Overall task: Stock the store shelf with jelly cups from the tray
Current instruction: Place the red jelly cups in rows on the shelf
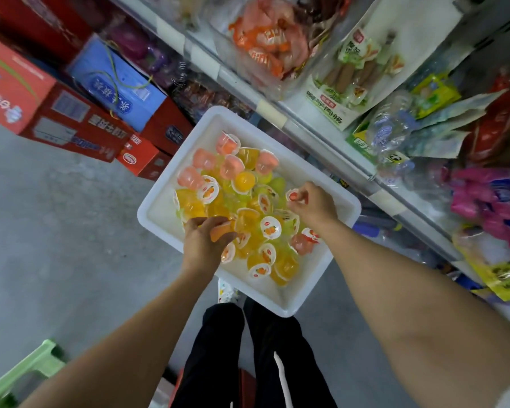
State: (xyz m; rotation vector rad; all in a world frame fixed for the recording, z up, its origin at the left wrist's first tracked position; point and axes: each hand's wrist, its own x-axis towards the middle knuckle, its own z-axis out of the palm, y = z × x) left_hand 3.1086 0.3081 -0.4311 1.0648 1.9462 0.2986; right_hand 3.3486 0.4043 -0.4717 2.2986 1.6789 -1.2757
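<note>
Beside the store shelf (330,134), both hands' fingers clamp jelly cups (270,228); lid writing unreadable.

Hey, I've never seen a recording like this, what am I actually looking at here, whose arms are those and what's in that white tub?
There is no machine here. One camera is worn on a person's head and looks down, so the two bare arms are the wearer's own, with their dark trousers and a shoe below.

The white tray stands on the floor beside a store shelf packed with snack bags. It holds a heap of jelly cups in pink, yellow, orange and green.

The left hand reaches into the heap, its fingers curled round an orange cup. The right hand pinches a cup with a red-printed lid at the heap's edge.

Red and blue cartons are stacked at the upper left, and a green stool shows at the lower left.
</note>
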